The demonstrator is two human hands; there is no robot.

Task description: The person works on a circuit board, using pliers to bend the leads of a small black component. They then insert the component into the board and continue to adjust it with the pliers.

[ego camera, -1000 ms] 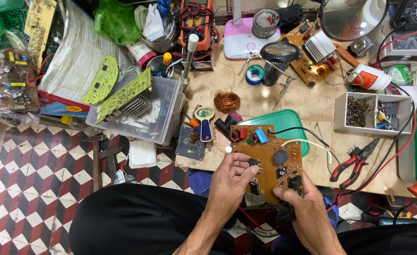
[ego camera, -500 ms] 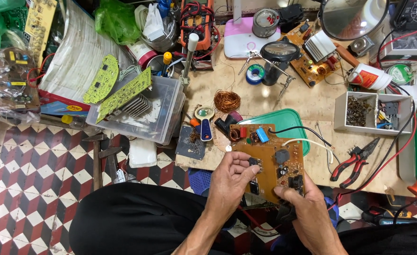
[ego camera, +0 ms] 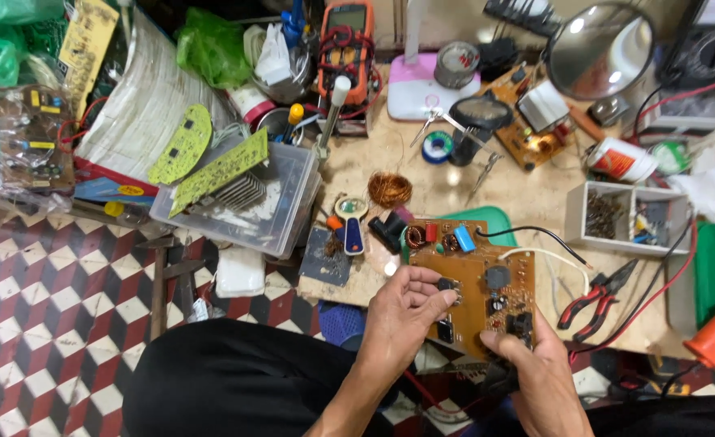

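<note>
Hands: left hand and right hand both clamped on 1 brown circuit board, held between them above the lap | Progress: board out for inspection, no tool in hand, no repair visible | Nearby: red-handled pliers right of the right hand; copper wire coil beyond the left hand

A cluttered wooden workbench stands over a floor of red, white and dark cube-patterned tiles.

Circuit board underside hidden; forearms cropped.
</note>
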